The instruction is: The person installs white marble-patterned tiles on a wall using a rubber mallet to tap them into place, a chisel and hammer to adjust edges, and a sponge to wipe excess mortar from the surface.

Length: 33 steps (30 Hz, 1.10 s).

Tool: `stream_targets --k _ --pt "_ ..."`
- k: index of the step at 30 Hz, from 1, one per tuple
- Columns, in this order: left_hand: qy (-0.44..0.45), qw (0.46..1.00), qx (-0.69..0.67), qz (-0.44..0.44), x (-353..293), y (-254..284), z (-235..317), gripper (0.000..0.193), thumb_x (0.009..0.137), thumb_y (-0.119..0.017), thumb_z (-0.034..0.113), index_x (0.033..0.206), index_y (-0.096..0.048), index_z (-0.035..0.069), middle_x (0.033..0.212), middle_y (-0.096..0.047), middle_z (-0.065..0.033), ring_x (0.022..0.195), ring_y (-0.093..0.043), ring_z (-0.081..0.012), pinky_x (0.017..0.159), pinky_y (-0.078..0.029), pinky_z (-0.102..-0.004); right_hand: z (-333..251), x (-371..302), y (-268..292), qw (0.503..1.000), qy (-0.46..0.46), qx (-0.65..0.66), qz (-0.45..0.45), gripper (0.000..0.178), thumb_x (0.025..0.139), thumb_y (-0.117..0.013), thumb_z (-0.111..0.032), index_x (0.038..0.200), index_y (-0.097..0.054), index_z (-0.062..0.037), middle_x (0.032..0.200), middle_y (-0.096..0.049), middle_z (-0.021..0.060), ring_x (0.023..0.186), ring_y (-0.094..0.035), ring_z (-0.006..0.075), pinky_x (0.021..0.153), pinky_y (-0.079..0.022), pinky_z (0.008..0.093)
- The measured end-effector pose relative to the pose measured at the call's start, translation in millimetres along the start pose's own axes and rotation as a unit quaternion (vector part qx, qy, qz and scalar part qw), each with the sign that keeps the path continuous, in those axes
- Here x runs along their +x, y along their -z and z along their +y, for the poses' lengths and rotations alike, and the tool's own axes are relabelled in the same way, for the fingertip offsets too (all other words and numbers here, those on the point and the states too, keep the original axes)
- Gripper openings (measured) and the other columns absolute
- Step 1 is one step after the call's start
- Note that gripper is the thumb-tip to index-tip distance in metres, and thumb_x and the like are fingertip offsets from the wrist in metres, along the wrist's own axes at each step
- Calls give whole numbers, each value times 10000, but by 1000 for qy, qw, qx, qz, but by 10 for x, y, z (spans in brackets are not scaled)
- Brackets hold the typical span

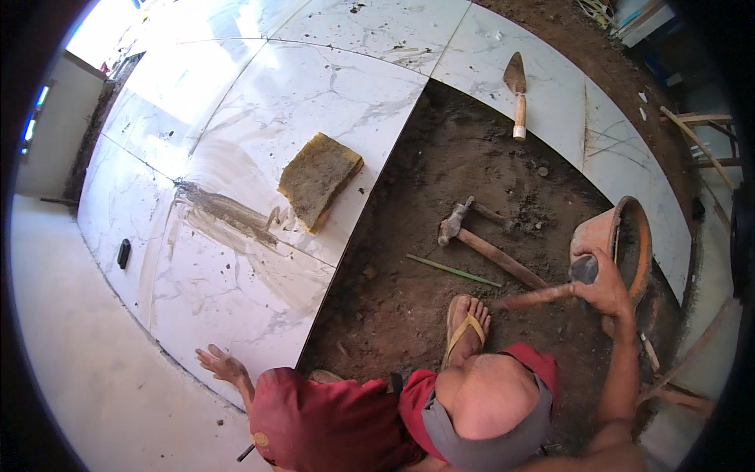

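Observation:
My right hand [609, 287] is wrapped around the dark, rounded head of a mallet [543, 296], probably rubber, beside an orange bucket [598, 230]. The mallet's wooden handle points left over the bare soil. Fingers spread and holding nothing, my left hand [222, 366] is at the near edge of the white marbled tiles [259, 315]. A hammer [495, 256] with a metal head and wooden handle lies on the soil, close to a thin green stick [452, 270].
A dirty yellow sponge [318, 181] rests on the tiles near a muddy smear [228, 212]. The pointed trowel [517, 94] lies on the far tiles, its handle toward the soil bed [440, 157]. A small black object [124, 253] sits at left. Wooden pieces [712, 161] stand at right.

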<state>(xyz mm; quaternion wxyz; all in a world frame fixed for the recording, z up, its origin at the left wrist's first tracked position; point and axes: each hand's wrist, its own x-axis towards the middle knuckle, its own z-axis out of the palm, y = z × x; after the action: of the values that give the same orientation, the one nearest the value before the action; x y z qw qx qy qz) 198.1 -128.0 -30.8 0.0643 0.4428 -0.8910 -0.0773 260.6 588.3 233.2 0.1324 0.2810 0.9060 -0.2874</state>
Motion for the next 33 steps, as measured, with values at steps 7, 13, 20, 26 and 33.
stream_targets --k 7,13,20,26,33 --pt "-105 993 59 -21 104 -414 302 704 929 -337 586 1439 -309 101 1525 -229 -113 1393 -186 -364 1078 -161 -592 421 -29 -299 899 -94 -277 -327 679 545 -775 -340 1171 -577 -165 1097 -634 137 1030 -601 323 871 -472 423" --pt "-176 972 94 -121 92 -292 807 666 932 -343 582 1419 -363 128 1538 -192 -112 1410 -119 -353 1072 -99 -616 1086 -15 -1169 860 -101 -308 -394 708 559 -792 -381 1203 -558 -203 1125 -638 110 1063 -595 325 898 -458 460" --pt "-335 926 78 -155 286 95 1746 626 934 -350 577 1395 -426 159 1553 -148 -111 1430 -41 -341 1065 -27 -643 726 132 -1162 964 -22 -200 -175 431 730 -703 -207 1129 -570 -114 1094 -620 158 1045 -582 341 887 -448 473" --pt "-521 849 -65 -52 138 289 3272 475 986 -309 460 1224 -620 190 1513 -281 -111 1431 -92 -345 1067 -28 -653 541 390 -1390 996 28 -70 -47 438 759 -696 -194 1154 -532 -95 1046 -587 154 1005 -578 342 839 -472 420" --pt "-650 740 -175 -9 -443 208 3819 306 957 -484 335 1172 -647 189 1447 -399 -119 1407 -222 -314 1122 -132 -527 308 1145 -1785 965 221 -65 127 479 783 -684 -199 1210 -500 -88 1141 -550 177 1123 -502 364 938 -408 452"
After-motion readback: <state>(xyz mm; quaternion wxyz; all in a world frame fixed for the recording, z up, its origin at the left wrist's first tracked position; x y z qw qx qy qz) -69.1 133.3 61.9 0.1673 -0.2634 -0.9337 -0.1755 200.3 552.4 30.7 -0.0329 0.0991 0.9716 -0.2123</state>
